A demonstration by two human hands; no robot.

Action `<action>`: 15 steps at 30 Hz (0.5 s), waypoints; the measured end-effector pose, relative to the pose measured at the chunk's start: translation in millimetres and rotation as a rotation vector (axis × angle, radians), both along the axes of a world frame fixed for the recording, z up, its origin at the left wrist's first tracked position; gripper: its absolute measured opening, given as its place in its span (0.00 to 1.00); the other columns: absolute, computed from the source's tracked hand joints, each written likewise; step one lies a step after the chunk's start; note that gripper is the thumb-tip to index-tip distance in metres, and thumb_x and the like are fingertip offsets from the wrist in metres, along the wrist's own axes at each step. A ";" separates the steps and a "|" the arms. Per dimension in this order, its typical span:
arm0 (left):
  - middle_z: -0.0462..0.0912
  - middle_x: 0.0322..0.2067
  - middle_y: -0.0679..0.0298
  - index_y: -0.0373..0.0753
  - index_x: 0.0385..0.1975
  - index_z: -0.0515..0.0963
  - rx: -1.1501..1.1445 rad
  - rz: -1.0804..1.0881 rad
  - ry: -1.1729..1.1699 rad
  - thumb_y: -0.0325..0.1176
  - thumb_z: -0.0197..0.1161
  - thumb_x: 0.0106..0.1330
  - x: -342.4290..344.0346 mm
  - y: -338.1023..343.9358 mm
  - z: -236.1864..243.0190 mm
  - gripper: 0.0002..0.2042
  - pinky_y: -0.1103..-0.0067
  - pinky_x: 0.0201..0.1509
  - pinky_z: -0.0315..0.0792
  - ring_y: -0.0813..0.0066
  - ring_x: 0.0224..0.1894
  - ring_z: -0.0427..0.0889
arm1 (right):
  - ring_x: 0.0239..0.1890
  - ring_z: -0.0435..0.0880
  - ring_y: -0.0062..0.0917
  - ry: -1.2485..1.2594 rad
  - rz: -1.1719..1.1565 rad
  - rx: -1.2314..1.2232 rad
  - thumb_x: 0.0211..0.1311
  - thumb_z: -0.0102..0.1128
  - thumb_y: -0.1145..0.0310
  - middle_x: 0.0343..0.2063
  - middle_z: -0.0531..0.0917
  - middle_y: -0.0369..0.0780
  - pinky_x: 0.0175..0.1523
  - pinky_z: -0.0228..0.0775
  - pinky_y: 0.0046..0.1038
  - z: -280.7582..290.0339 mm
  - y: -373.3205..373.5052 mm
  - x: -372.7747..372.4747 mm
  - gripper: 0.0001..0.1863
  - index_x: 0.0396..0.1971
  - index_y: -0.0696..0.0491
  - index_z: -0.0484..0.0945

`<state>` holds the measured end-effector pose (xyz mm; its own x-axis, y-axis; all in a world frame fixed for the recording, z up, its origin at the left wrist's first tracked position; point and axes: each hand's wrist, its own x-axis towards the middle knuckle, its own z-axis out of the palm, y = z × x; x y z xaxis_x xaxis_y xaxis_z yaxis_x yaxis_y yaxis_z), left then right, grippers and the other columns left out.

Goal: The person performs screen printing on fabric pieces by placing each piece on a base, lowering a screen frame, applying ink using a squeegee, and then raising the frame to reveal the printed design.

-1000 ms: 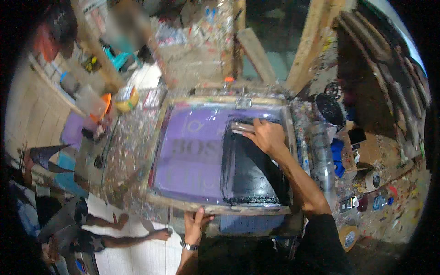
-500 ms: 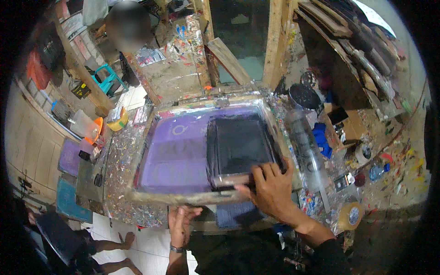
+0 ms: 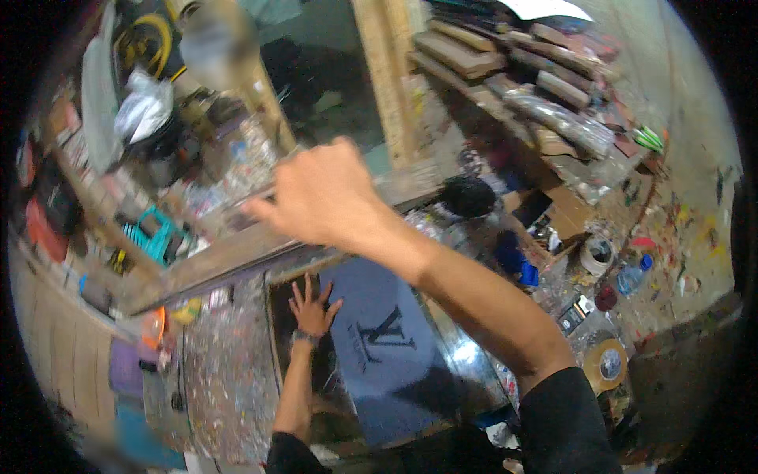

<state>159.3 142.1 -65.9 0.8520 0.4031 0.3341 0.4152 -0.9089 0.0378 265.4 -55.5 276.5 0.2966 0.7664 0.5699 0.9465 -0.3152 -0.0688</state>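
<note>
A wooden screen-printing frame (image 3: 205,272) is tilted up at the far side of the bench, so its edge faces me. My right hand (image 3: 328,193) is closed on that raised edge, arm stretched across the view. Under it lies a blue-grey piece of cloth (image 3: 410,367) with a black printed emblem. My left hand (image 3: 313,317) lies flat with fingers spread, across the cloth's left edge and the dark board (image 3: 320,419) beneath. The frame's mesh and the squeegee are out of sight now.
The bench (image 3: 229,371) is crusted with paint. To the right are a tape roll (image 3: 606,365), a plastic bottle (image 3: 634,275), a cardboard box (image 3: 564,213) and a black bucket (image 3: 466,197). An orange container (image 3: 154,325) stands left. Wood pieces (image 3: 553,95) are piled far right.
The frame, flat before, has swung upward, uncovering the printed cloth. My right hand left the squeegee and went up to the frame's edge. My left hand moved from the front edge onto the cloth.
</note>
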 end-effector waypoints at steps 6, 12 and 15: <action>0.80 0.49 0.44 0.30 0.40 0.82 -0.606 0.247 -0.424 0.34 0.60 0.66 -49.5 -38.8 54.7 0.12 0.65 0.59 0.68 0.43 0.53 0.77 | 0.37 0.87 0.44 0.051 -0.022 0.084 0.58 0.49 0.33 0.30 0.86 0.51 0.46 0.76 0.42 17.4 25.6 56.5 0.37 0.31 0.58 0.86; 0.76 0.56 0.45 0.26 0.60 0.68 -0.237 0.763 -1.373 0.40 0.58 0.71 -316.0 1.1 43.4 0.25 0.66 0.62 0.68 0.56 0.56 0.75 | 0.46 0.85 0.45 0.070 -0.045 -0.023 0.56 0.45 0.27 0.40 0.85 0.52 0.52 0.75 0.44 36.9 54.2 58.2 0.43 0.40 0.56 0.85; 0.77 0.54 0.47 0.26 0.60 0.69 0.011 1.081 -1.304 0.38 0.59 0.69 -453.1 14.4 6.6 0.25 0.65 0.58 0.70 0.58 0.50 0.77 | 0.46 0.85 0.44 0.060 -0.104 -0.095 0.53 0.46 0.25 0.40 0.85 0.51 0.52 0.75 0.44 41.7 70.0 50.3 0.44 0.38 0.55 0.86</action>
